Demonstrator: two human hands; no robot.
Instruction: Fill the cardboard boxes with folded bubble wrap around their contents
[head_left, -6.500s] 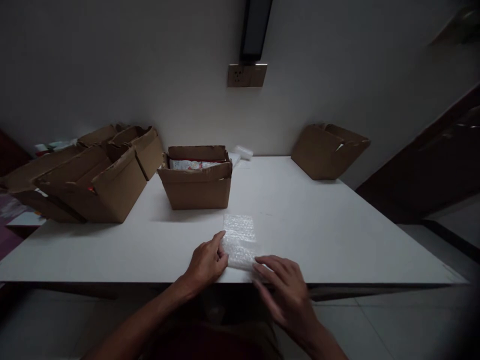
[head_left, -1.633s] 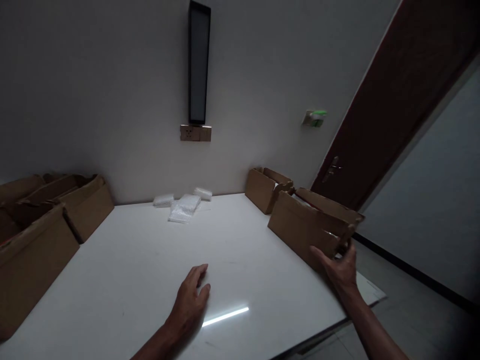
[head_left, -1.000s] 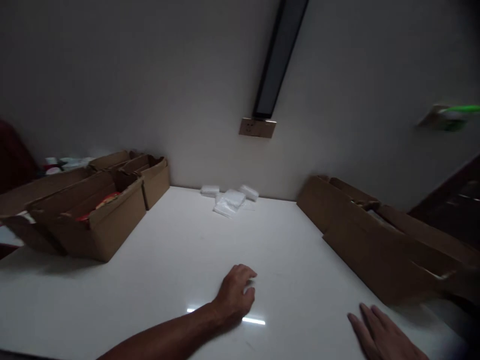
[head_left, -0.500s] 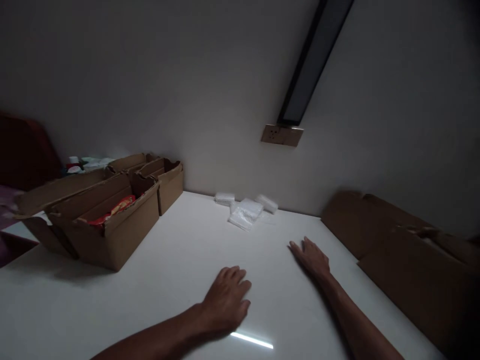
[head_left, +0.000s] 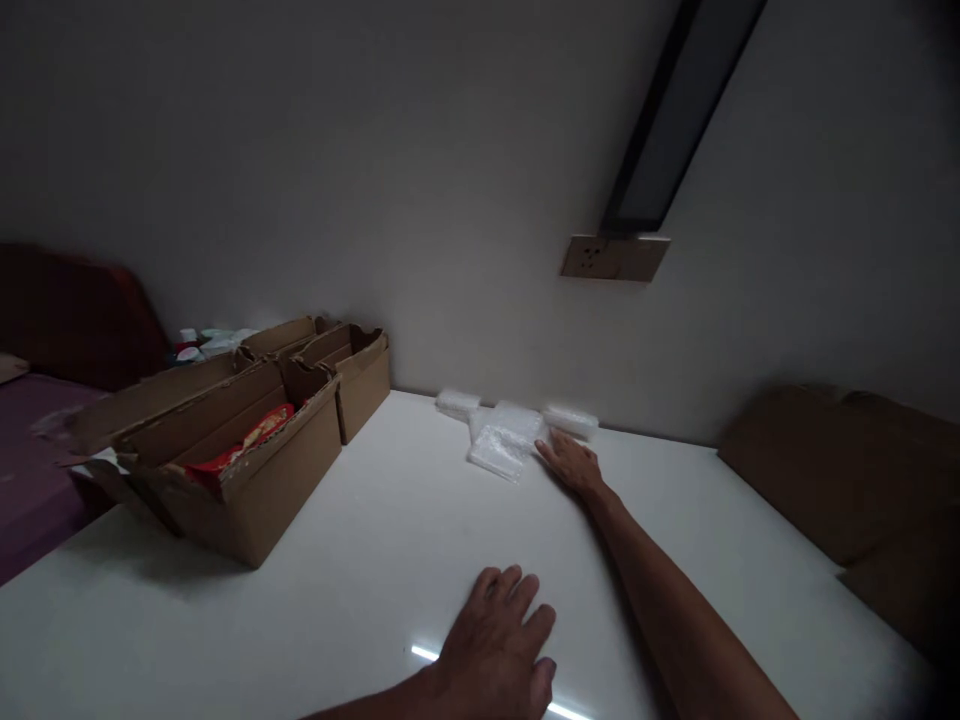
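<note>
Several folded pieces of clear bubble wrap (head_left: 501, 452) lie on the white tabletop (head_left: 375, 540) against the wall. My right hand (head_left: 574, 463) reaches across to their right side, its fingers apart; its fingertips are at the edge of the middle pieces, just in front of a rolled piece of bubble wrap (head_left: 571, 421). Whether it touches them I cannot tell. Nearer to me, my left hand (head_left: 496, 640) is palm down over the table with its fingers spread and nothing in it.
On the left stand several open cardboard boxes (head_left: 296, 480), one with red packets (head_left: 244, 443) inside. Brown cardboard (head_left: 832, 470) rises along the right side. Behind is a wall with a socket plate (head_left: 615, 259) below a dark framed panel (head_left: 682, 120).
My right hand has moved forward and left, up to the bubble wrap. My left hand appears lower and closer to me. The view has turned somewhat to the left.
</note>
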